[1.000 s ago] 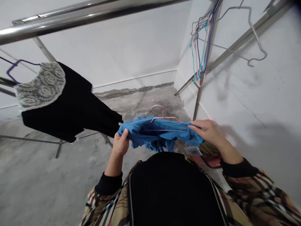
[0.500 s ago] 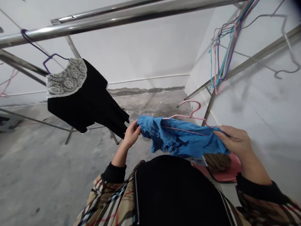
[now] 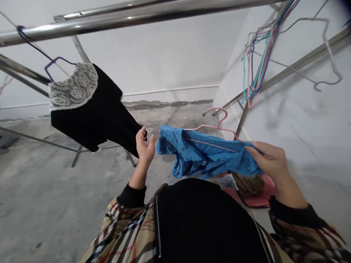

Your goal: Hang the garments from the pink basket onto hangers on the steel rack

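Pinching the blue garment (image 3: 205, 155) in my right hand (image 3: 270, 164), I hold it out in front of my chest, its crumpled cloth hanging loose toward my left. My right fingers (image 3: 263, 155) are pressed together, clamped on the garment's far edge, though I can't tell whether they also catch the wire inside it. A pink wire hanger (image 3: 211, 127) sits in the garment, with its hook rising above the cloth and one thin arm lying across the blue fabric. My left hand (image 3: 144, 146) is open and touches nothing, just beside the garment's free end, with its fingers (image 3: 140, 133) spread apart and slightly curled. Just past those fingers hangs the hem of a black dress (image 3: 90, 113) with a lace collar (image 3: 74, 86), carried on a purple hanger (image 3: 54, 61) from a steel drying rack rail (image 3: 109, 20). A bundle of colored wire hangers (image 3: 259, 54) dangles at the right, beside a white wall (image 3: 307, 146). Below the garment, a small clear packet (image 3: 227, 181) lies on a pink mat (image 3: 261, 193), next to something brown and woven (image 3: 248, 183), above the concrete floor (image 3: 55, 190).
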A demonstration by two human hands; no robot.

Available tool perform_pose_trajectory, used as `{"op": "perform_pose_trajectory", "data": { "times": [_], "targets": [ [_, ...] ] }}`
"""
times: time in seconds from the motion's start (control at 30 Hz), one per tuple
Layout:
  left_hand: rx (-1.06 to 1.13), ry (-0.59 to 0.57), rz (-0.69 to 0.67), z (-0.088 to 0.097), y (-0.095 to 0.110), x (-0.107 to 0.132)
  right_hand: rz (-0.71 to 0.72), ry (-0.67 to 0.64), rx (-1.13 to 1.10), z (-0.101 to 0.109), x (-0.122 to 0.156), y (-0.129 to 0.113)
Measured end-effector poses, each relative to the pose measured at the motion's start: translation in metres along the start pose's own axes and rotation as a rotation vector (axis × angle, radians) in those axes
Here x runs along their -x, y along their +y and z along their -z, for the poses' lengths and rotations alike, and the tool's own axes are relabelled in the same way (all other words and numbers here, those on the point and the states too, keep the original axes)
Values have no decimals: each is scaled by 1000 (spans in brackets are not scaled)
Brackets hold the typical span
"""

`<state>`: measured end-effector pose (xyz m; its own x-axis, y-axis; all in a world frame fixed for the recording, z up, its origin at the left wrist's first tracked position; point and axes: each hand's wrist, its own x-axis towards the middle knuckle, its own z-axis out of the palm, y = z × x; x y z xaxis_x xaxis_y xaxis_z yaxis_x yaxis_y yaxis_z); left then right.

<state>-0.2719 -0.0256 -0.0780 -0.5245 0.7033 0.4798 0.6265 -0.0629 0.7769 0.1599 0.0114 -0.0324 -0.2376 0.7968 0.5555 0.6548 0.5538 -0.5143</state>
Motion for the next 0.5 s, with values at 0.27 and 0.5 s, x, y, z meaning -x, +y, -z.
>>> {"op": "perform_pose_trajectory", "data": {
  "times": [0.27, 0.5],
  "targets": [
    [-133, -233, -439, -15, 49, -22, -7, -70, -34, -5, -17, -27],
    [-87, -174, -527, -13, 58, -44, -122, -210, -62, -6, -30, -40]
  ]
}}
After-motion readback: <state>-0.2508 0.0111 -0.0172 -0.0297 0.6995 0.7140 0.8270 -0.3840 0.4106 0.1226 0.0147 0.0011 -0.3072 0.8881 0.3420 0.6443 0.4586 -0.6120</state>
